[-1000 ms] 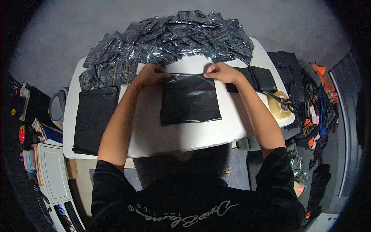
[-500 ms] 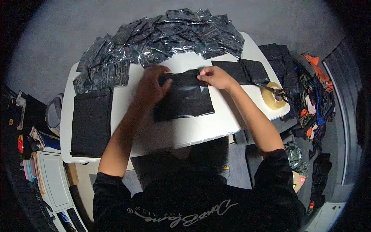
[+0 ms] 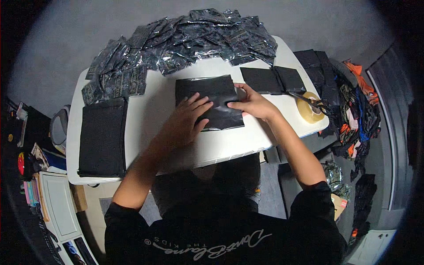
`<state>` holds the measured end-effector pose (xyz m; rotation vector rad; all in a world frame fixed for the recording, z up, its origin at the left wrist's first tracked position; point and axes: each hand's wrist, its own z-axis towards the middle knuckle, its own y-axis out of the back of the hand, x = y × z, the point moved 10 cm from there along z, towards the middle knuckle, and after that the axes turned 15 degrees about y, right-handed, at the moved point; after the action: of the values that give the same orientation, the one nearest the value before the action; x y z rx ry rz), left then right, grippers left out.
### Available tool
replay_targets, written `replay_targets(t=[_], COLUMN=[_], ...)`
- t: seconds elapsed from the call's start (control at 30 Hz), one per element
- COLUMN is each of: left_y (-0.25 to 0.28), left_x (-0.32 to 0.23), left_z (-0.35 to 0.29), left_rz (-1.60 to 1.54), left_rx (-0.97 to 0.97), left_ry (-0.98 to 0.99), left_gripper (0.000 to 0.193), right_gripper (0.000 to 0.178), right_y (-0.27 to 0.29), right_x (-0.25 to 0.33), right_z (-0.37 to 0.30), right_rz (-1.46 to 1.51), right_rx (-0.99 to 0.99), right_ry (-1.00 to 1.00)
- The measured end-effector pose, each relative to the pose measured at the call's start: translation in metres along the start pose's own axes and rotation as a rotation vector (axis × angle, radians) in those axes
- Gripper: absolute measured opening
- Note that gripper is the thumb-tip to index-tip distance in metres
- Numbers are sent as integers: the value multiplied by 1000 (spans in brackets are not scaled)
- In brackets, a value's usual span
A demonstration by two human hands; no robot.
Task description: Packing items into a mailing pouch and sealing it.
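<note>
A glossy black plastic bag (image 3: 212,86), with dark cloth seemingly inside, lies on the white table (image 3: 145,150). My left hand (image 3: 190,117) rests flat on the bag's left part, fingers spread. At the bag's right edge, my right hand (image 3: 255,104) holds it, thumb on top and the other fingers partly hidden behind the edge. Beyond the bag, a large heap of dark items in clear shiny packets (image 3: 185,42) covers the far side of the table.
A stack of folded black cloth (image 3: 102,139) sits at the left. Two black folded pieces (image 3: 260,80) lie at the right, near scissors (image 3: 309,100) and a roll of clear tape (image 3: 308,112). Colourful clothes (image 3: 355,106) are piled past the table's right end.
Both hands have come down from the bag's far edge. The left now lies flat on it, and the right has shifted to its right edge. The bag's far edge looks flatter.
</note>
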<state>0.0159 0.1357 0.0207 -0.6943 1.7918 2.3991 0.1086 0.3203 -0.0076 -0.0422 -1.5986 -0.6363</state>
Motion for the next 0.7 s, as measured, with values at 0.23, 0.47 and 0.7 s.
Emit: replay_targets(t=[0.23,0.47,0.7], left_y=[-11,-7,-16], left_x=[5,-1,4], left_z=[0,1,14], left_rz=[158,179,280], left_rx=[1,37,69], left_ry=[35,30,66], left_gripper=[70,68,69], right_gripper=[91,93,91], right_y=[10,4,6], right_x=[-10,-14,-15], right_z=[-16,-21,-21], right_rz=[-47,-100,-56], right_rx=[-11,-9,4], right_ry=[48,73,88])
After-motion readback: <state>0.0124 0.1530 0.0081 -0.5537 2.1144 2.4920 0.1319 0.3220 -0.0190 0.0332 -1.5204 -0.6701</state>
